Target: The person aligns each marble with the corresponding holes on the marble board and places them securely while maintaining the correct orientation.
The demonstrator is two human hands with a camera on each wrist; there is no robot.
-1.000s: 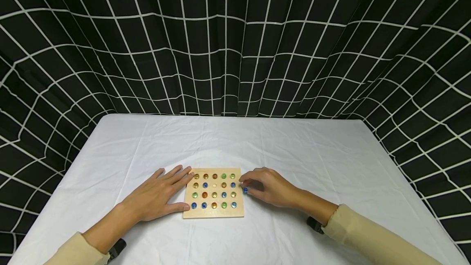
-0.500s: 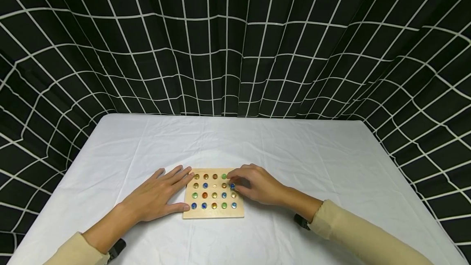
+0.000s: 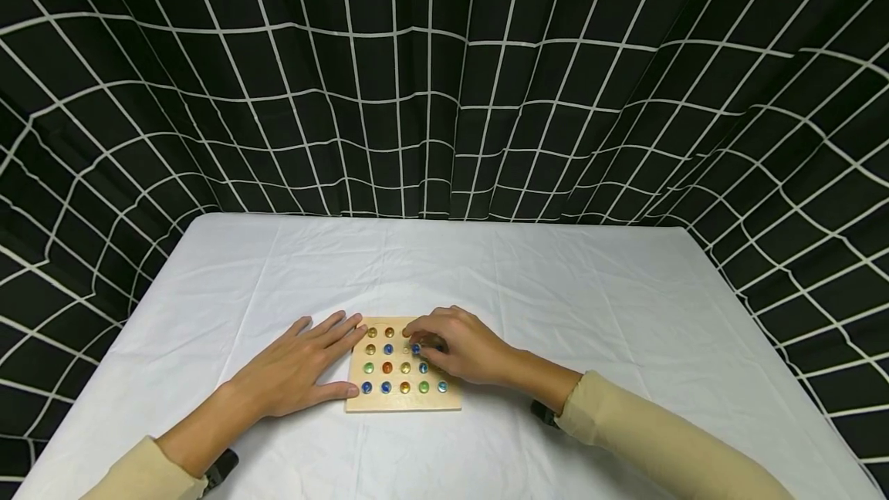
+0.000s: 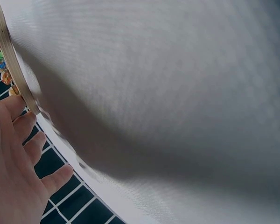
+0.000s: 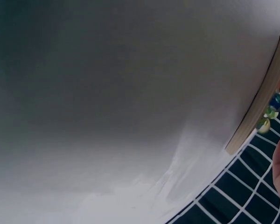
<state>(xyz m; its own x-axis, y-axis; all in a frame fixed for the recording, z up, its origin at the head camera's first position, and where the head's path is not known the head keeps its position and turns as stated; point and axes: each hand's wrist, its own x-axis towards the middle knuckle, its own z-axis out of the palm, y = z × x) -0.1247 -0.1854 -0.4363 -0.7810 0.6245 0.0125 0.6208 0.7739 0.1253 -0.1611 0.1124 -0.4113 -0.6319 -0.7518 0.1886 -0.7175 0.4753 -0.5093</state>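
Note:
A light wooden board (image 3: 439,404) lies on the table, with rows of coloured glass marbles seated in its hollows. My left hand (image 3: 302,367) rests along the board's left edge, fingers spread, fingertips and thumb touching it. Over the second row from the back, my right hand (image 3: 471,346) pinches a blue marble (image 3: 416,348) between thumb and fingers. Just left of that marble is a bare hollow (image 3: 406,349). My right hand hides several marbles at the board's back right. In the left wrist view, the board's side (image 4: 14,58) shows beside my fingers.
A white cloth (image 3: 569,292) with soft creases covers the table. Black curtains (image 3: 389,83) with a white grid hang behind it and along both sides.
My right hand has moved left with the blue marble, from the board's right edge to beside the bare hollow. My left hand has stayed in place.

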